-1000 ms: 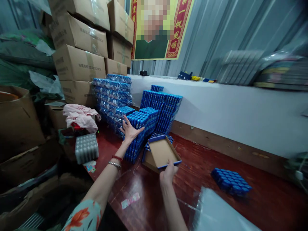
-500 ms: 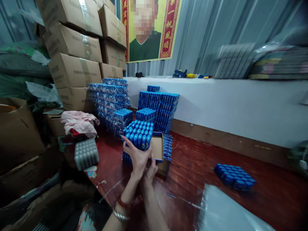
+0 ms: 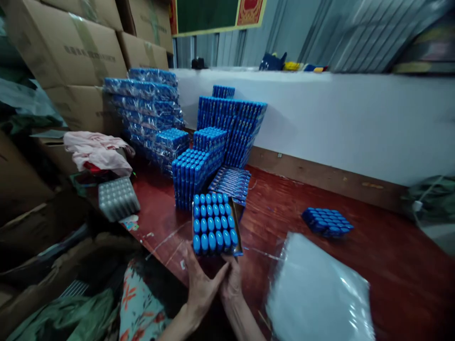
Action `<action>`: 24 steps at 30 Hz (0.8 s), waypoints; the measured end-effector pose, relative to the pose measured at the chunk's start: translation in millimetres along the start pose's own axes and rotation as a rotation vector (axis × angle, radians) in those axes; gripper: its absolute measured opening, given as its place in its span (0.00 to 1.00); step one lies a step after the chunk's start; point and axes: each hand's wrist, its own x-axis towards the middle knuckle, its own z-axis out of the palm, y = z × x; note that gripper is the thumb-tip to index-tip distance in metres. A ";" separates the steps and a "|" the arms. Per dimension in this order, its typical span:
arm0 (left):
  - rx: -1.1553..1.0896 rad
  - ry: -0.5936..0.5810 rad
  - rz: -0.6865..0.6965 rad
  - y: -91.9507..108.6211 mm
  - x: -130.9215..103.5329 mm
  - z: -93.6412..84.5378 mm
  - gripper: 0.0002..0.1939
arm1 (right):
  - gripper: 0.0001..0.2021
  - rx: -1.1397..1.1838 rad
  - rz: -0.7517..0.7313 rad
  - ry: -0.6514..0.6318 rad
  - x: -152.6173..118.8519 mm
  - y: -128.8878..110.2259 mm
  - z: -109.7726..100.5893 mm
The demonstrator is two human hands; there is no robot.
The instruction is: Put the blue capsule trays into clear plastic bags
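Note:
A block of blue round-topped tubes [image 3: 213, 222], packed in rows, is held in front of me, tilted so its tops face me. Along its right side shows the brown inside of a shallow cardboard box [image 3: 237, 222] with a blue edge. My left hand [image 3: 202, 282] grips the near left of the block, its fingers partly hidden behind it. Under the box's near right corner, my right hand [image 3: 232, 279] is closed, fingers mostly out of sight. Just beyond stand a taller block of the same tubes [image 3: 188, 175] and a flat pile of blue printed pieces [image 3: 231, 182].
Plastic-wrapped blue packs [image 3: 145, 109] and a tall blue stack [image 3: 231, 128] stand at the back. A clear plastic bag stack [image 3: 320, 289] and a small blue block [image 3: 327, 221] lie right. Left are a grey tray [image 3: 118, 198], pink cloth [image 3: 97, 151] and cartons [image 3: 81, 52].
The tube block has come down and nearer, and is now against the box rather than beside it. Both hands have moved lower. The view has tilted downward.

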 end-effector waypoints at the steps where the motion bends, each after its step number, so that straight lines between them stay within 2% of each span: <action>1: 0.009 -0.019 0.023 -12.5 -8.0 -4.5 0.54 | 0.19 0.036 0.054 0.041 -8.0 4.2 -7.3; 4: 0.042 -0.116 0.080 -40.9 -22.3 -23.5 0.41 | 0.11 0.124 0.200 0.167 -31.8 22.7 -23.9; 6: 0.050 -0.169 0.074 -51.8 -25.7 -37.5 0.37 | 0.06 0.155 0.278 0.202 -49.5 33.7 -29.6; 7: 0.046 -0.178 0.060 -55.6 -26.3 -44.1 0.36 | 0.06 0.138 0.329 0.184 -58.8 36.6 -31.8; 9: 0.020 -0.185 0.028 -61.8 -25.2 -56.2 0.33 | 0.09 0.008 0.525 0.055 -76.6 34.9 -37.0; 11: -0.048 -0.193 -0.045 -67.4 -20.4 -66.4 0.29 | 0.14 -0.248 0.717 -0.115 -88.6 23.0 -45.5; 12: -0.092 -0.192 -0.100 -69.8 -16.1 -70.6 0.27 | 0.16 -0.409 0.731 -0.158 -90.6 14.3 -51.0; 13: -0.132 -0.193 -0.152 -71.7 -10.5 -73.9 0.27 | 0.19 -0.576 0.657 -0.146 -89.4 4.9 -56.7; 15: -0.179 -0.206 -0.233 -72.9 4.7 -77.3 0.30 | 0.21 -0.847 0.302 0.006 -77.4 -11.4 -66.7; 17: -0.225 -0.282 -0.256 -69.6 22.5 -75.5 0.34 | 0.23 -0.937 -0.028 0.163 -56.4 -17.4 -71.9; 18: -0.255 -0.348 -0.251 -66.4 31.0 -72.8 0.35 | 0.27 -0.905 -0.105 0.180 -44.9 -14.9 -72.2; 21: -0.280 -0.534 -0.213 -55.9 49.1 -60.8 0.38 | 0.37 -0.696 -0.069 0.063 -17.1 9.8 -65.4; 24: -0.169 -0.599 -0.168 -52.0 54.6 -51.0 0.39 | 0.36 -0.547 -0.037 -0.042 -7.2 36.6 -56.4</action>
